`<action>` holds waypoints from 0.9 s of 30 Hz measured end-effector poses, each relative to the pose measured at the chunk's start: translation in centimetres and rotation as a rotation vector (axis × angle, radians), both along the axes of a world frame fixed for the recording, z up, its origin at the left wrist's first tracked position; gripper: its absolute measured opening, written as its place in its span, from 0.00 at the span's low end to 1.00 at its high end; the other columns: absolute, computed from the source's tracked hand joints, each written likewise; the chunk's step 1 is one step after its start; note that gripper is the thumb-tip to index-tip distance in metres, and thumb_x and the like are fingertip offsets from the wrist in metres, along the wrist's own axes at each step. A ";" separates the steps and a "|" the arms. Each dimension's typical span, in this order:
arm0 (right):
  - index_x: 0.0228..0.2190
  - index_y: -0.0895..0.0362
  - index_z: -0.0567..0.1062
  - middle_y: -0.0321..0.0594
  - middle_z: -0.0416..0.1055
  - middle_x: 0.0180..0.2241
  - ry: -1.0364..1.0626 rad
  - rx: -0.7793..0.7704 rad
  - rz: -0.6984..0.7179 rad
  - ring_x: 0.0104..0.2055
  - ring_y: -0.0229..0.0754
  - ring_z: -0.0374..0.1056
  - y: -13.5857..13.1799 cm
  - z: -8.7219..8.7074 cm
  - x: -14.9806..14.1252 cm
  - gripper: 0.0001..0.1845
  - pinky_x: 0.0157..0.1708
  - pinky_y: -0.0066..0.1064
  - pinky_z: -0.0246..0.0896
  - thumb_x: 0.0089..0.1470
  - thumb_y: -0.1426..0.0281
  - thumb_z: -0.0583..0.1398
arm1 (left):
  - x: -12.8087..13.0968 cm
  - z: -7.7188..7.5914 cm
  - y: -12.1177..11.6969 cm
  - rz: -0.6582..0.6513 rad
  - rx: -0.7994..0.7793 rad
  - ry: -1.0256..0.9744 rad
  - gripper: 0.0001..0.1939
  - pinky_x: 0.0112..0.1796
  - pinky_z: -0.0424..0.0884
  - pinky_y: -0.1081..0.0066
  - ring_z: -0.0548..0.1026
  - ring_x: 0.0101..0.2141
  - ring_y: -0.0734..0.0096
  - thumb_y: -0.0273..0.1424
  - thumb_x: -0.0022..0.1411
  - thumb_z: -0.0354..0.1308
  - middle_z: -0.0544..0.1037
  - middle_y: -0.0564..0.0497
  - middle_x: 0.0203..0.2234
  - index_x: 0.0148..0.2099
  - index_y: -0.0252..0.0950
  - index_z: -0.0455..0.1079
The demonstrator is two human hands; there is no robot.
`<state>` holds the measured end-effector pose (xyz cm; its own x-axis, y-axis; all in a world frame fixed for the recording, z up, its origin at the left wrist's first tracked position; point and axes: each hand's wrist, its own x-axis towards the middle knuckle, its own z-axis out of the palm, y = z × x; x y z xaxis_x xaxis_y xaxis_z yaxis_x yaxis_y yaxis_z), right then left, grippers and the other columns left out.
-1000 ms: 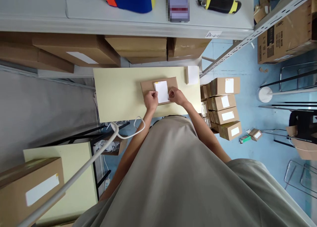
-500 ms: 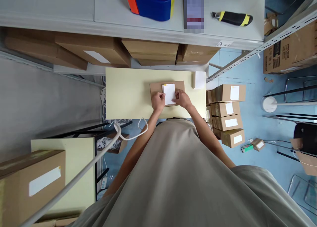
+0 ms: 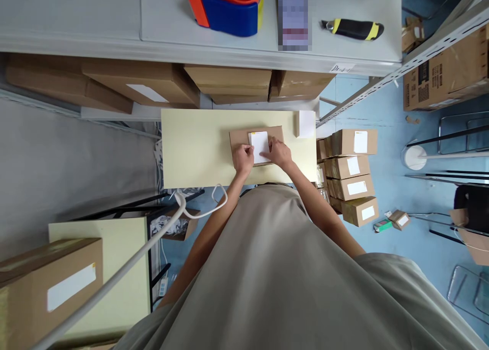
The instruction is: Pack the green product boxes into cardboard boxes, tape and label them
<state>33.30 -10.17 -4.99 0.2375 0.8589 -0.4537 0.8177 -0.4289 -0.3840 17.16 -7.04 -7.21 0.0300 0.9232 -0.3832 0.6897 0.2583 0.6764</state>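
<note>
A small brown cardboard box lies flat on the pale yellow table. On its top face is a white label with a small yellow mark at its upper edge. My left hand is closed, its fingertips pinched at the label's left edge. At the opposite edge, my right hand is also closed, its thumb and fingertips on the label. The heels of both hands rest over the near part of the box. The undersides of the fingers are hidden.
A white stack of labels sits at the right of the yellow table. The grey shelf above holds a tape dispenser, a blurred phone-like item and a box cutter. Labelled cartons are stacked right; a white stand arm crosses the left.
The view has shifted slightly. My right thumb reaches a little further over the label; my left hand stays at the left edge. Box and label keep their place on the table.
</note>
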 end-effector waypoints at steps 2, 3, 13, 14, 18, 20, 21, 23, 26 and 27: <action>0.50 0.56 0.73 0.56 0.78 0.56 -0.027 0.056 0.087 0.58 0.60 0.75 -1.0 0.1 -0.5 0.29 0.58 0.48 0.70 0.58 0.54 0.76 | 0.0 0.1 0.0 0.004 0.004 0.001 0.11 0.52 0.74 0.60 0.84 0.48 0.54 0.35 0.74 0.59 0.88 0.41 0.47 0.48 0.37 0.82; 0.50 0.56 0.73 0.57 0.77 0.58 -0.041 0.080 0.112 0.60 0.61 0.74 -1.3 0.2 -0.6 0.31 0.59 0.48 0.70 0.56 0.53 0.77 | 0.1 0.1 -0.1 0.006 0.003 0.003 0.11 0.51 0.74 0.61 0.84 0.48 0.54 0.35 0.74 0.59 0.88 0.41 0.48 0.47 0.37 0.82; 0.45 0.53 0.78 0.55 0.84 0.44 -0.055 0.029 -0.131 0.47 0.60 0.80 3.0 -0.8 0.5 0.18 0.46 0.45 0.71 0.75 0.52 0.60 | 0.1 0.4 -0.1 0.017 -0.017 0.025 0.12 0.51 0.74 0.61 0.84 0.46 0.55 0.36 0.75 0.58 0.88 0.42 0.43 0.48 0.37 0.82; 0.45 0.53 0.78 0.56 0.84 0.44 -0.062 0.030 -0.117 0.47 0.60 0.81 2.8 -0.8 0.3 0.18 0.46 0.45 0.71 0.75 0.51 0.60 | 0.0 0.4 0.0 0.015 -0.020 0.024 0.12 0.50 0.74 0.61 0.84 0.46 0.55 0.36 0.75 0.58 0.88 0.42 0.43 0.47 0.38 0.82; 0.46 0.54 0.79 0.55 0.85 0.45 -0.054 0.000 0.010 0.48 0.60 0.81 0.7 -0.7 -1.4 0.21 0.50 0.44 0.72 0.68 0.49 0.68 | 0.0 0.6 0.0 0.009 -0.007 0.033 0.09 0.51 0.74 0.61 0.84 0.48 0.54 0.35 0.74 0.59 0.88 0.43 0.46 0.45 0.40 0.81; 0.46 0.54 0.79 0.54 0.85 0.44 -0.037 -0.008 0.081 0.49 0.59 0.82 -0.3 -0.6 -2.0 0.23 0.53 0.43 0.71 0.64 0.49 0.71 | 0.0 0.6 0.0 0.012 -0.001 0.049 0.08 0.50 0.73 0.61 0.84 0.48 0.54 0.34 0.74 0.60 0.88 0.43 0.46 0.45 0.40 0.81; 0.46 0.54 0.79 0.53 0.85 0.43 -0.031 -0.013 0.099 0.49 0.58 0.82 -0.5 -0.6 -2.2 0.23 0.54 0.43 0.70 0.64 0.49 0.71 | 0.0 0.6 0.0 0.012 0.000 0.058 0.08 0.50 0.73 0.61 0.84 0.47 0.54 0.35 0.74 0.60 0.88 0.43 0.45 0.44 0.40 0.81; 0.45 0.53 0.79 0.52 0.85 0.43 -0.024 -0.031 0.082 0.48 0.57 0.82 -0.3 -0.6 -2.1 0.22 0.53 0.42 0.71 0.65 0.48 0.70 | 0.1 0.6 0.0 0.012 0.001 0.076 0.08 0.50 0.73 0.61 0.84 0.47 0.54 0.35 0.74 0.60 0.88 0.43 0.45 0.45 0.40 0.81; 0.44 0.53 0.79 0.54 0.85 0.44 -0.029 -0.032 -0.011 0.48 0.57 0.82 1.5 -0.7 -1.4 0.20 0.49 0.42 0.72 0.70 0.48 0.66 | 0.1 0.6 0.1 0.007 -0.005 0.093 0.09 0.50 0.73 0.61 0.84 0.47 0.53 0.36 0.74 0.60 0.88 0.43 0.44 0.45 0.40 0.81; 0.44 0.53 0.79 0.55 0.85 0.45 -0.032 -0.018 -0.035 0.48 0.58 0.82 2.3 -0.7 -1.2 0.19 0.48 0.42 0.72 0.71 0.49 0.64 | 0.0 0.6 0.1 0.007 -0.010 0.099 0.09 0.50 0.73 0.61 0.84 0.47 0.53 0.36 0.73 0.60 0.88 0.43 0.44 0.46 0.41 0.81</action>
